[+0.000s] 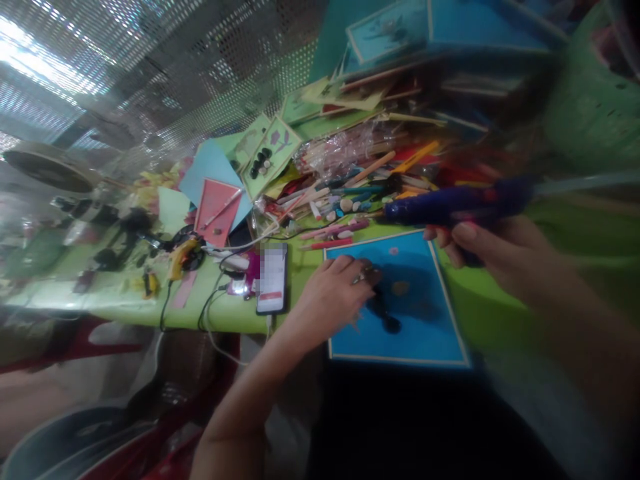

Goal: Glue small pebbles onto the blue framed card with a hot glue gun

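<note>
A blue board (425,333) with a pale wooden edge lies at the front of the green table, with dark pebbles (391,324) and a few small light spots on it. Over its left part is my left hand (337,293), fingers bent around a small stone (367,272) at the fingertips. My right hand (485,247) is wrapped round a dark blue glue gun (435,205), held above the board's upper right, its nozzle pointing left. Blur softens the right hand and the glue gun.
A phone (272,280) with a cable lies left of the board. Pens and markers (350,193) are heaped behind it. Further left are a red card (217,210) and a yellow glue gun (183,259). Framed blue pictures (385,30) stand at the back. A red chair (95,343) is at the lower left.
</note>
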Tool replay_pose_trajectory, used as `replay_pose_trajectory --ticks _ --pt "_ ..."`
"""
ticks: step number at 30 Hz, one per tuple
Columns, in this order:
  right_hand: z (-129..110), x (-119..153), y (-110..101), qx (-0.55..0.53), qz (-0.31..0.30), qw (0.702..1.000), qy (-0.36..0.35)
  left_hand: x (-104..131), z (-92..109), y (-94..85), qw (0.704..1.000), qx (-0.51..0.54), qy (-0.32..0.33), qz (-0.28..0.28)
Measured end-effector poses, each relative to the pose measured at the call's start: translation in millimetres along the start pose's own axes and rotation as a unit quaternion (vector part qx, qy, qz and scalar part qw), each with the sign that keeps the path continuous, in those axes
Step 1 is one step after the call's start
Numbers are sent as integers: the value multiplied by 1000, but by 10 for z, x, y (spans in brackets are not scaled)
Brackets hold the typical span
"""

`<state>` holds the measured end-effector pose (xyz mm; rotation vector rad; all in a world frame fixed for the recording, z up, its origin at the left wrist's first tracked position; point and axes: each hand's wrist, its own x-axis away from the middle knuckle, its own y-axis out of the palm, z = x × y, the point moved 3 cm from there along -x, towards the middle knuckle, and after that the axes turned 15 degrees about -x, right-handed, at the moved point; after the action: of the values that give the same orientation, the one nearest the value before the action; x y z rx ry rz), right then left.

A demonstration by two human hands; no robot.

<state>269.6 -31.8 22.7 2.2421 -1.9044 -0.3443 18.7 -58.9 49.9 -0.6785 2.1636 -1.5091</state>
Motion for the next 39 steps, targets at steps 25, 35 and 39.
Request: replay_pose_trajectory --ticks 25,35,39 --pt "-26 -26 23 0 5 1000 -2 36 -11 86 983 165 -82 17" --pt "-51 -19 -27 16 60 998 1 135 -162 220 406 807 -358 238" --pt "-76 -19 -8 7 85 996 15 163 -166 199 343 832 -368 233"
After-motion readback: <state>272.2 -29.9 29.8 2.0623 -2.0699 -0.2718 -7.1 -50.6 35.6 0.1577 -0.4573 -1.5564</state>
